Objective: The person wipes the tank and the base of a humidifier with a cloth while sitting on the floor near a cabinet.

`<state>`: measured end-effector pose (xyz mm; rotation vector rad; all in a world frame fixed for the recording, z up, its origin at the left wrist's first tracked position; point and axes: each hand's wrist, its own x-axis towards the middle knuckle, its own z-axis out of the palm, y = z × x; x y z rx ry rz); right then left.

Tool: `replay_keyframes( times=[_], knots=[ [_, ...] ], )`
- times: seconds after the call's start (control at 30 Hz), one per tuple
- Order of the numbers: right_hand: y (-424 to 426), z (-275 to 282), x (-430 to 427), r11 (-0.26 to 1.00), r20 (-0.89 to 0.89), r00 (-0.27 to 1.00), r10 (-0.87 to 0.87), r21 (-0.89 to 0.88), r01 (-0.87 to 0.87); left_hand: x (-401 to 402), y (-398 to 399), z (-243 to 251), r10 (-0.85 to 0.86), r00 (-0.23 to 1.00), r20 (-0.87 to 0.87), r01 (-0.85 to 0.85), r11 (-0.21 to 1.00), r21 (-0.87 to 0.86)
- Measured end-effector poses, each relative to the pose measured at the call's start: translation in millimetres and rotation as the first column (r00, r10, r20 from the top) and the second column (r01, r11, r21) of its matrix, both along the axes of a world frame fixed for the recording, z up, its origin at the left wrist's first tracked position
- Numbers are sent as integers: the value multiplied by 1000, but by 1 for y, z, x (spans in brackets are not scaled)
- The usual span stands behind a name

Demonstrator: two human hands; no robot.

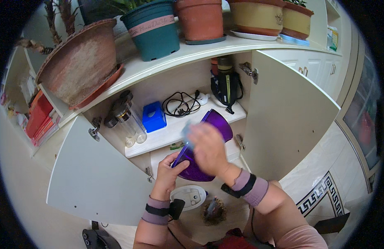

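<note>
My left hand (173, 169) grips the near left rim of a purple translucent plastic container (221, 124), its thumb on the outer side. The container is tilted in front of the open cabinet. My right hand (209, 147), blurred, is over the container's middle with a light blue cloth-like item (187, 133) at its fingertips; the blur hides its exact form. Both wrists wear mauve bands with black straps. Below the hands, a white oval plastic base (189, 197) and a brown clump (214, 212) with a greyish object on it lie on the floor.
Open cabinet doors flank me, left (98, 177) and right (288, 115). The shelf (176, 137) holds clear bottles (128, 121), a blue box (154, 116), a coiled black cable (181, 105) and a dark bag (226, 87). Potted plants stand above, including a green pot (153, 37).
</note>
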<state>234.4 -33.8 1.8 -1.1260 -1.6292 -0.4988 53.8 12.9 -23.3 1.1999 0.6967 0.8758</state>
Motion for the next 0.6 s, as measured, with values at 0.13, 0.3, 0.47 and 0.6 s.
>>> replay_keyframes(
  times=[0.13, 0.3, 0.47, 0.6],
  knots=[
    [-11, -5, -22, 954, 205, 935, 290, -142, -264, -5, 5, -11, -30, 1000, 5, 30, 999, -40],
    [11, 6, 50, 993, 139, 988, -73, 99, 60, 1, 0, -3, 24, 998, -61, -14, 987, 159],
    [26, -23, 89, 982, -587, 796, -148, -181, 48, 4, -9, 5, 63, 991, -117, -19, 936, 350],
    [8, -5, 24, 971, -204, 952, -229, 17, 238, -3, -3, -2, 64, 992, -109, -37, 973, 230]
  ],
)
